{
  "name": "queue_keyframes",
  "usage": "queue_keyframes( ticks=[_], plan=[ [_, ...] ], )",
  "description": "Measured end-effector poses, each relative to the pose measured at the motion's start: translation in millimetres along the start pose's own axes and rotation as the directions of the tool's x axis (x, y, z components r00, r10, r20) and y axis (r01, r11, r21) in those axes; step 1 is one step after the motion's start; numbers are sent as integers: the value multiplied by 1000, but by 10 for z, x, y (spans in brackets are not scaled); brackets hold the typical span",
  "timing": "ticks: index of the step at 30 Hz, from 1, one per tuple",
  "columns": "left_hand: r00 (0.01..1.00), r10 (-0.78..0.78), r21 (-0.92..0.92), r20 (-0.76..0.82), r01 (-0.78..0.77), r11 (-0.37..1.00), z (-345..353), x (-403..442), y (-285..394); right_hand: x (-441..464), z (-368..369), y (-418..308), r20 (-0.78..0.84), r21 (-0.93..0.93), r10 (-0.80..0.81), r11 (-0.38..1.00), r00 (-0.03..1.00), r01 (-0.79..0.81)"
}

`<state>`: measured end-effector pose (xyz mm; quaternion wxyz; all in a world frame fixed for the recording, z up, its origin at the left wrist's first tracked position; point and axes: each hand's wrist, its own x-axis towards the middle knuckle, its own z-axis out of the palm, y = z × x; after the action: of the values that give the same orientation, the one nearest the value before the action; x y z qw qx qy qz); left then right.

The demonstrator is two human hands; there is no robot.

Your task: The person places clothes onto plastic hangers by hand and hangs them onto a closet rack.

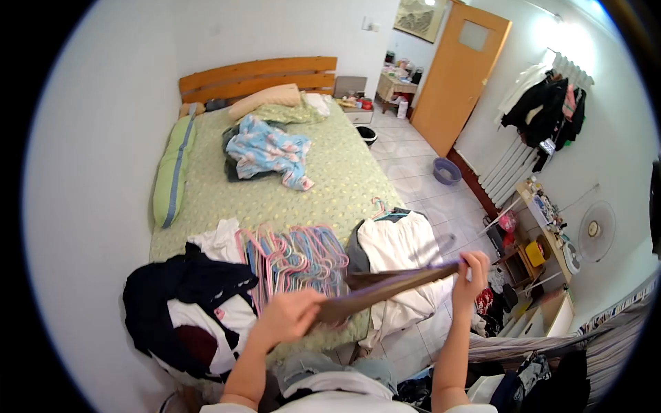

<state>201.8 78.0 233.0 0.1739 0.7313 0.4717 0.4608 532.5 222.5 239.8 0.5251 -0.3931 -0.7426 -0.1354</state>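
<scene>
My left hand (292, 318) and my right hand (471, 277) are both closed on a brown garment (385, 290), stretched between them in front of me. A thin purple edge shows along its top; what kind of garment it is I cannot tell. Just beyond it, a pile of pink, blue and white clothes hangers (296, 258) lies on the bed's near end. To the right of the pile are white clothes (396, 241) laid over a grey one, with a hanger hook sticking out at the top. On the left, dark and white clothes (179, 289) are heaped.
The bed (337, 172) has a green patterned sheet, a blue patterned garment (268, 148), pillows and a long green bolster (175, 172). On the floor to the right stands a purple basin (447, 171) near the open door (458, 76). A fan (593, 230) and shelf (547, 220) line the right wall.
</scene>
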Motion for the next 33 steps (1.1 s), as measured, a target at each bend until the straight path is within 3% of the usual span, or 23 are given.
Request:
queue_keyframes(
  ticks=[3, 5, 8, 12, 17, 19, 23, 28, 29, 32, 33],
  plan=[
    [989, 58, -182, 137, -32, 983, 381, 181, 24, -251, -347, 392, -58, -103, 43, 994, 997, -48],
    [979, 118, -315, 169, -60, 947, 645, 323, 59, -318, -572, 587, -95, -233, -54, 972, 994, 31],
    [956, 187, -453, 224, -67, 889, 1021, 481, 130, -455, -846, 917, -158, -306, -3, 951, 987, -46],
    [955, 144, -454, 261, -10, 891, 1349, 715, 214, -226, -948, 1318, -141, -392, -106, 919, 984, 43],
    [994, -24, -191, 108, 44, 981, 1814, 1213, -124, 77, -406, 2178, -33, -286, -95, 955, 995, 82],
    [987, -131, -106, 96, 141, 984, 2007, 1437, -350, 127, -58, 2533, 51, -233, 59, 971, 997, -46],
    [982, -172, 79, -76, 178, 981, 2529, 1894, -1022, 96, 821, 3312, 254, -108, 130, 989, 958, -106],
    [945, -280, 253, -169, 317, 914, 3200, 2159, -2043, -284, 2070, 4228, 507, 84, 191, 960, 841, -268],
    [935, -305, 281, -181, 346, 895, 3336, 2161, -2263, -370, 2289, 4396, 608, 73, 219, 942, 763, -328],
    [909, -361, 373, -209, 415, 830, 3720, 2169, -2892, -637, 2904, 4800, 749, 142, 156, 912, 645, -385],
    [902, -374, 405, -217, 432, 806, 3849, 2193, -3103, -829, 3154, 4985, 742, 182, 117, 913, 660, -366]
  ],
)
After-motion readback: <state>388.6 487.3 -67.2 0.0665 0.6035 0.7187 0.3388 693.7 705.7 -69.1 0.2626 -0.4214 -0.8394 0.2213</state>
